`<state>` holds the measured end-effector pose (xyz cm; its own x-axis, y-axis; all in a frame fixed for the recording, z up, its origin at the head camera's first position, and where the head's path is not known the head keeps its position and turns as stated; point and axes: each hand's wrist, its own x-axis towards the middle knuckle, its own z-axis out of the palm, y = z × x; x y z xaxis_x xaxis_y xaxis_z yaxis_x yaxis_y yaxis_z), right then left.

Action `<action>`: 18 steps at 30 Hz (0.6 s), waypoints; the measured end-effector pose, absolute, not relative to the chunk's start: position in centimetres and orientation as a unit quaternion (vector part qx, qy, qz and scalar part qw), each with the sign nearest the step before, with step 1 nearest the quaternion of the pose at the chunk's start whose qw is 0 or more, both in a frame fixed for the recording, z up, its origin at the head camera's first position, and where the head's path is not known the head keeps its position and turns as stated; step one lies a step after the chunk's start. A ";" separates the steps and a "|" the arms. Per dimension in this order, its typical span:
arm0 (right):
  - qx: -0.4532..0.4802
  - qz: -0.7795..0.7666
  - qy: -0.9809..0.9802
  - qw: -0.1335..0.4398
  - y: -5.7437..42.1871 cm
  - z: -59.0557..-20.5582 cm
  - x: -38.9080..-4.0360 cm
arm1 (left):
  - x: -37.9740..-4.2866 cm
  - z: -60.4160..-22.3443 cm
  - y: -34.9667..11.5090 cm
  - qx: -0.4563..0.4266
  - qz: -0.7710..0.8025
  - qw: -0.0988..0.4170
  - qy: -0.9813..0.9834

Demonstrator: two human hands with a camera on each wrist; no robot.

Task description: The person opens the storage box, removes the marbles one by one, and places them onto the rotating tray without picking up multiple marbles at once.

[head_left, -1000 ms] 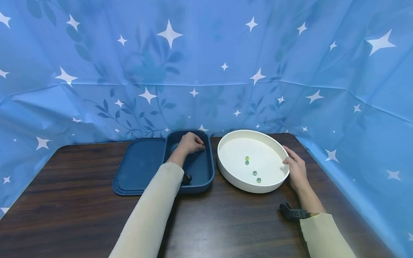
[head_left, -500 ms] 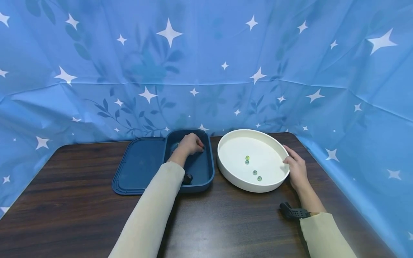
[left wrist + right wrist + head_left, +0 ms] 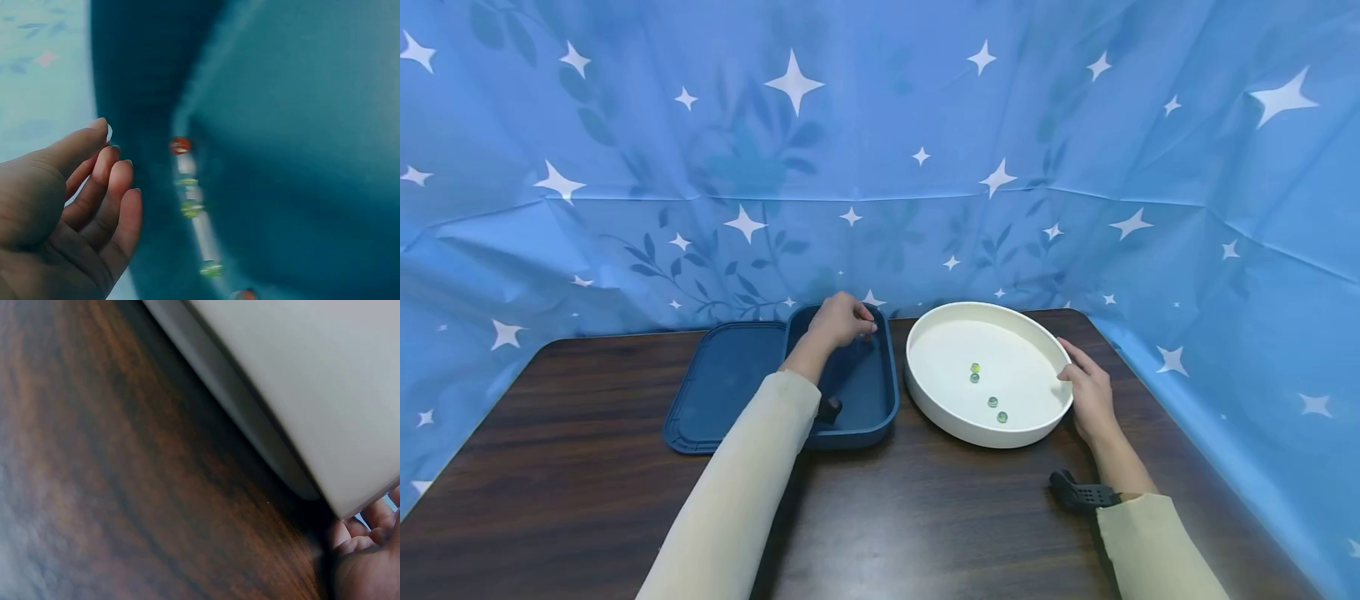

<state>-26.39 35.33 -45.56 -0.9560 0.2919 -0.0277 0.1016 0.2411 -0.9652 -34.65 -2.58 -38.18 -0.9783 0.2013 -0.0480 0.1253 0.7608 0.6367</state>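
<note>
My left hand (image 3: 841,321) is over the back of the dark blue box (image 3: 863,387), its thumb and fingertips pinched together. A thin clear edge of a marble (image 3: 109,133) shows between them in the left wrist view; the rest of it is hidden. Below lie an orange marble (image 3: 180,145) and several yellow-green marbles (image 3: 211,269) along the box's wall, blurred. My right hand (image 3: 1088,392) grips the right rim of the round white tray (image 3: 973,430), thumb over the edge. Several greenish marbles (image 3: 1002,417) lie loose on the tray's floor.
A flat blue lid (image 3: 722,392) lies left of the box, touching it. Both containers stand near the back edge of the dark wooden table (image 3: 940,517). Behind hangs a blue curtain (image 3: 880,125) with white stars.
My left hand has risen from the box's floor and shifted slightly back, fingers still pinched. The right hand keeps its hold on the tray, which stays in place.
</note>
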 end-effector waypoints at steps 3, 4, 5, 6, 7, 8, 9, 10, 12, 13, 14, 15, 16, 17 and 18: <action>-0.127 0.600 -0.785 0.081 35.4 -45.6 -26.5 | -34.3 -36.9 -2.3 0.093 0.347 0.044 0.932; -0.126 0.602 -0.784 0.082 35.4 -45.6 -26.5 | -34.2 -36.5 -2.1 0.096 0.353 0.039 0.930; -0.126 0.602 -0.784 0.082 35.4 -45.6 -26.6 | -34.1 -36.2 -1.9 0.101 0.357 0.035 0.928; -0.127 0.602 -0.784 0.083 35.5 -45.6 -26.6 | -33.9 -35.8 -1.6 0.107 0.363 0.031 0.925; -0.128 0.601 -0.785 0.083 35.5 -45.6 -26.6 | -33.9 -35.6 -1.3 0.113 0.365 0.028 0.924; -0.128 0.599 -0.786 0.083 35.5 -45.6 -26.6 | -33.8 -35.4 -1.0 0.118 0.367 0.025 0.922; -0.129 0.596 -0.788 0.082 35.6 -45.6 -26.6 | -33.7 -35.3 -0.6 0.123 0.370 0.024 0.921; -0.130 0.592 -0.791 0.082 35.6 -45.6 -26.6 | -33.5 -35.1 -0.2 0.128 0.371 0.025 0.920; -0.130 0.586 -0.796 0.080 35.6 -45.6 -26.6 | -33.2 -35.0 0.5 0.137 0.373 0.028 0.917; -0.129 0.584 -0.797 0.080 35.6 -45.6 -26.6 | -33.1 -35.0 0.9 0.141 0.373 0.031 0.917; -0.128 0.584 -0.797 0.080 35.5 -45.6 -26.5 | -33.0 -35.0 1.3 0.145 0.373 0.034 0.916; -0.128 0.585 -0.797 0.080 35.5 -45.6 -26.5 | -32.8 -35.0 1.7 0.148 0.374 0.037 0.915; -0.127 0.587 -0.796 0.079 35.4 -45.6 -26.5 | -32.7 -35.0 2.1 0.150 0.372 0.040 0.915; -0.126 0.589 -0.795 0.079 35.4 -45.6 -26.5 | -32.5 -35.1 2.5 0.152 0.371 0.042 0.915; -0.125 0.591 -0.793 0.078 35.3 -45.6 -26.5 | -32.4 -35.1 2.8 0.154 0.371 0.047 0.915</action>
<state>-26.53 35.30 -45.64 -0.9563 0.2915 -0.0243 0.1063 0.2688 -0.9573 -32.36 2.80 -35.11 -0.9481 0.3166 0.0288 0.2473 0.6774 0.6928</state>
